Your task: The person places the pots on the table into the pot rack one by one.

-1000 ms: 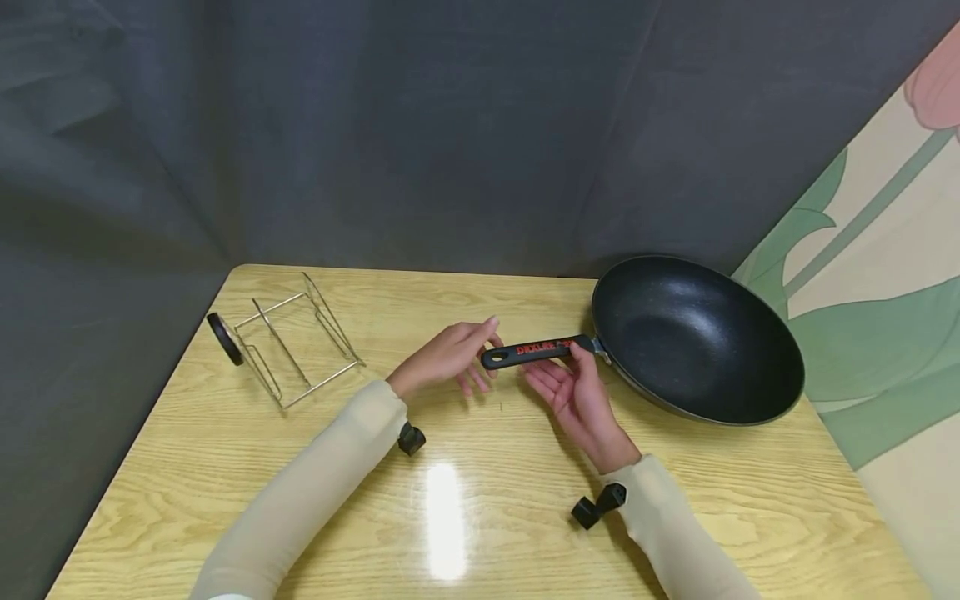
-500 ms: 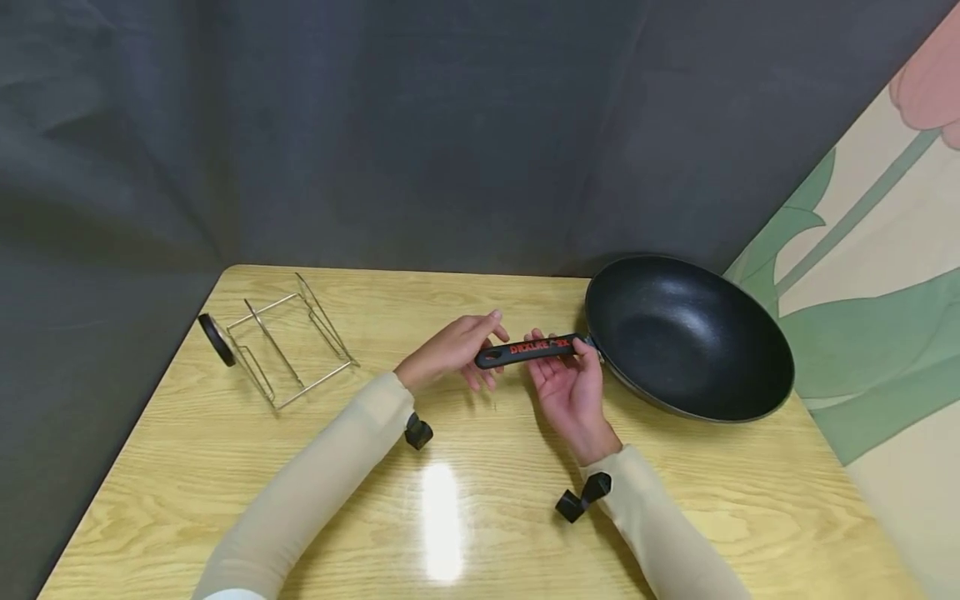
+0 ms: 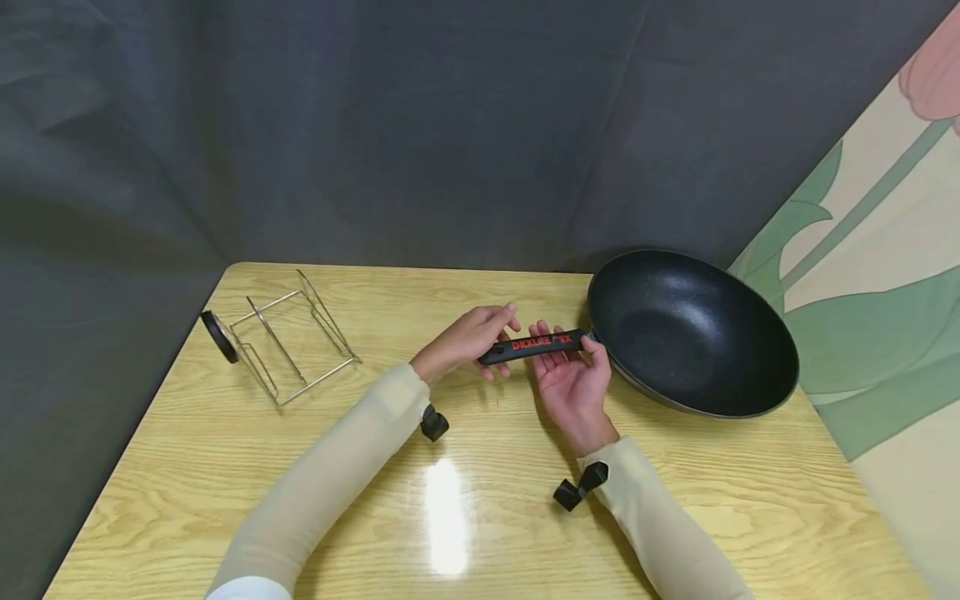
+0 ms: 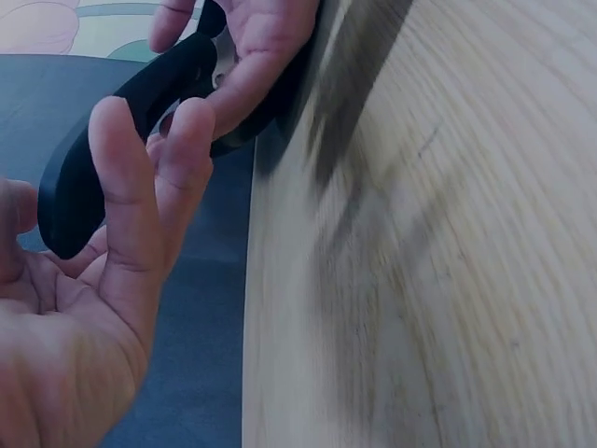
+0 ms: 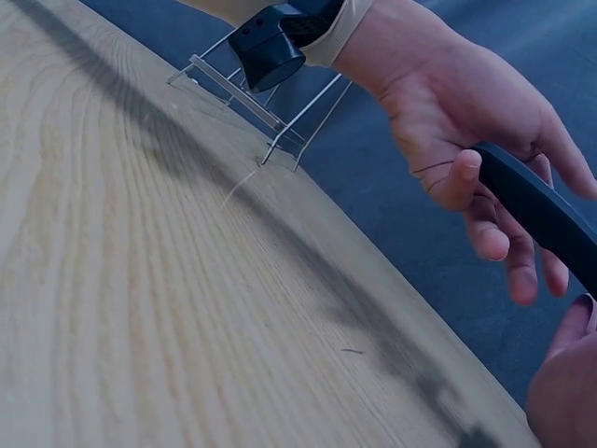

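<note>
A black wok [image 3: 690, 333] sits at the back right of the table, its handle [image 3: 536, 344] with red lettering pointing left. My right hand [image 3: 573, 396], palm up, holds this handle near the bowl: the fingers pass beneath it and the thumb lies at its base. At the handle's free end is my left hand [image 3: 468, 337]. In the left wrist view the fingers of that left hand [image 4: 131, 215] reach along one side of the handle, fairly straight and loose. The right wrist view shows the handle's tip [image 5: 499, 173] lying between the left thumb and fingers.
A metal wire rack [image 3: 276, 342] with a black round piece [image 3: 220, 337] at one end lies on the left of the wooden table [image 3: 375, 517]. Dark cloth [image 3: 420, 142] hangs behind the table, and a flower-patterned wall [image 3: 885, 333] stands on the right.
My left hand has moved right, farther over the handle's end. The right hand's fingers have spread out beneath the handle. The wok has stayed about where it was.
</note>
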The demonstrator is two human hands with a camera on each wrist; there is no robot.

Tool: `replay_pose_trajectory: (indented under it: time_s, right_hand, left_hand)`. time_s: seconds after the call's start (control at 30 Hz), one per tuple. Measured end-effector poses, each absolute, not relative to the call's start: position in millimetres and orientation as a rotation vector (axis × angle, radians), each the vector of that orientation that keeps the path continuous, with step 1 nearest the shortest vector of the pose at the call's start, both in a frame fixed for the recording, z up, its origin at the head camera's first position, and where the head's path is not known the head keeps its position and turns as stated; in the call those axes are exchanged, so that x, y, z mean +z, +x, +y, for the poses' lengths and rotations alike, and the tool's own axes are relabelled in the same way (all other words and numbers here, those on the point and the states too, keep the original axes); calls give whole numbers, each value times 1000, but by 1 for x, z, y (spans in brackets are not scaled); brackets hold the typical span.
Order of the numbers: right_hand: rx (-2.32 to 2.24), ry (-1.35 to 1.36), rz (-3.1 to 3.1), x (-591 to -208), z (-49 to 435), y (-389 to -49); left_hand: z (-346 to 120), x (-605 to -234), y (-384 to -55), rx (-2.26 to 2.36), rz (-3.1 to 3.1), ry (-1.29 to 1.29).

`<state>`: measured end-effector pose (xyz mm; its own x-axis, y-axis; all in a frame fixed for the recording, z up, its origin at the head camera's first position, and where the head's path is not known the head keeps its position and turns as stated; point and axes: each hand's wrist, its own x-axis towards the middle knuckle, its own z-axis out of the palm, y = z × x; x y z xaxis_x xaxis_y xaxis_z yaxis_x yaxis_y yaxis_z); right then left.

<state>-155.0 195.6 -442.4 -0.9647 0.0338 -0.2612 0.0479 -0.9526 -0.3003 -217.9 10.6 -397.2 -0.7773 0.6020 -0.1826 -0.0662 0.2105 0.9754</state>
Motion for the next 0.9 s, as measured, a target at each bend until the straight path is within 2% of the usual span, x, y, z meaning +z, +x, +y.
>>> replay_pose_trajectory:
  time_s: [0.9]
  right_hand:
    - [-3168, 404, 243, -439, 198, -181]
  left_hand:
    - [30, -389, -221, 1373, 1944, 695]
